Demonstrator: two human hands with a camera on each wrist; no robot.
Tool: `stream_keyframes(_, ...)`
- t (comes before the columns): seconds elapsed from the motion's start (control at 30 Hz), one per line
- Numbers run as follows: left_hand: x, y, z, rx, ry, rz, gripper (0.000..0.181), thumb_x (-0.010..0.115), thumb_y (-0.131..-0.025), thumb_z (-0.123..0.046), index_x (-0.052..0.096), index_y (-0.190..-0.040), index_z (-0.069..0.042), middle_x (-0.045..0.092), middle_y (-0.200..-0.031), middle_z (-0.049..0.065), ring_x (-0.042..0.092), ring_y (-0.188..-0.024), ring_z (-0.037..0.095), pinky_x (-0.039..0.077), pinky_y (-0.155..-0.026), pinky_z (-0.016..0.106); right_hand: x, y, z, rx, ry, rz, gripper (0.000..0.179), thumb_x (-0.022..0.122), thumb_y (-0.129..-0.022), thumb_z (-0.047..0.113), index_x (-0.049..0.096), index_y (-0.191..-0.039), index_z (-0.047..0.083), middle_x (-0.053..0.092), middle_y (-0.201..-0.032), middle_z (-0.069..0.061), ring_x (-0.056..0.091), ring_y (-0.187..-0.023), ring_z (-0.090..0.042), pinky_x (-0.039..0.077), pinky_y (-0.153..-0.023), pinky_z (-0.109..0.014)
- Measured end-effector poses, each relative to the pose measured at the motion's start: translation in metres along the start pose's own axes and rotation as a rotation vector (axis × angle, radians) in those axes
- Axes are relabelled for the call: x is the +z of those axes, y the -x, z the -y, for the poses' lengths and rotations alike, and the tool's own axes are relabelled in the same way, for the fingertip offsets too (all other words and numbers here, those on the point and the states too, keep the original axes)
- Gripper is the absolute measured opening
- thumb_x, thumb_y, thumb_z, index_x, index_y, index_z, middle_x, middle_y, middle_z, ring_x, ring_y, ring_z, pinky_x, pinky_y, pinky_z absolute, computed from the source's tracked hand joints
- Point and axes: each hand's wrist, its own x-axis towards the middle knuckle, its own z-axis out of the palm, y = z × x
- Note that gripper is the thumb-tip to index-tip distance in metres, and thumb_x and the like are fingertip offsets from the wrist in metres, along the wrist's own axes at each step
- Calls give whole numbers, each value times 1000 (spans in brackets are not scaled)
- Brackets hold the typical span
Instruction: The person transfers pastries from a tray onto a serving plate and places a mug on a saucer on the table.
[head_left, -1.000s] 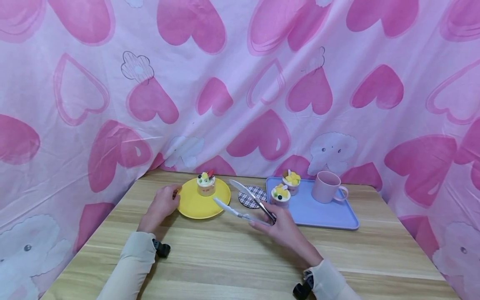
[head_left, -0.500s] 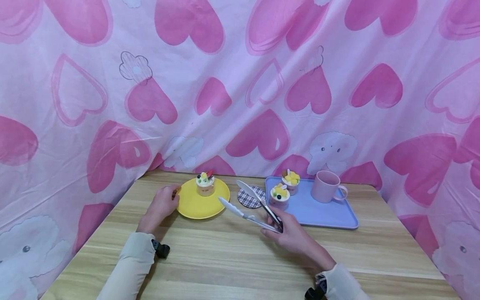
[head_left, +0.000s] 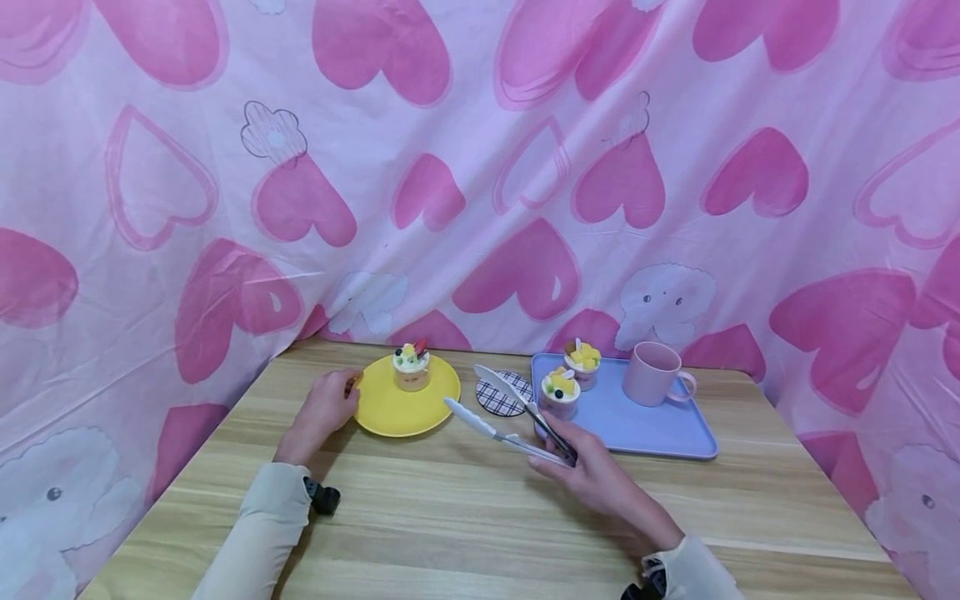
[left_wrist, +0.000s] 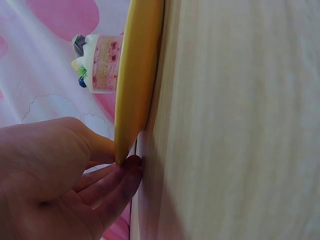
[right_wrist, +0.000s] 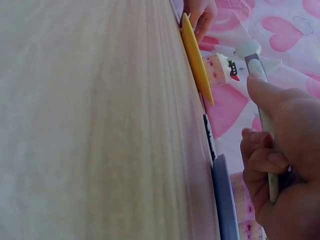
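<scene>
Left hand [head_left: 321,408]: clamped on the left rim of the yellow plate, thumb above and fingers beneath.
Right hand [head_left: 588,468]: fingers curled round the metal tongs [head_left: 501,437], which it held above the bench [head_left: 420,517].
Tongs' tips: spread apart, nothing between them; in the head view, one overlapped the round checked coaster and the other pointed toward the plate's right edge.
Yellow plate [head_left: 386,418]: at left on the bench, bearing one dessert cup [head_left: 412,375] topped with cream and fruit, upright toward its far side.
Coaster [head_left: 491,401]: round, white with dark checks, flat between plate and tray.
Blue tray [head_left: 637,433]: at right, with two fruit-topped cups [head_left: 560,398] upright at its left end, one nearer than the other, and a pink mug [head_left: 648,377] toward its far right, handle turned right.
Backdrop [head_left: 480,125]: pink cloth printed with hearts, hanging behind the bench.
</scene>
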Motion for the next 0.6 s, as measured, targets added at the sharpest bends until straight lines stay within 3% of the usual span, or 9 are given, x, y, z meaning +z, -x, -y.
stream_keyframes(0.23, 0, 0, 2, 1, -7, 5, 41, 58, -94, -4, 58, -134, 7, 66, -126, 27, 63, -111, 38, 53, -99, 55, -1, 1, -1, -65, 54, -45, 74, 73, -89, 44, 43, -153, 25, 60, -97, 13, 55, -85, -8, 52, -73, -23)
stream_keyframes(0.6, 0, 1, 1, -8, 10, 2, 42, 57, -95, -4, 57, -135, 7, 64, -128, 27, 63, -112, 37, 53, -99, 55, -12, 10, -2, 28, 50, -93, 75, 77, -84, 48, 46, -150, 31, 60, -92, 10, 54, -80, -11, 50, -63, -23)
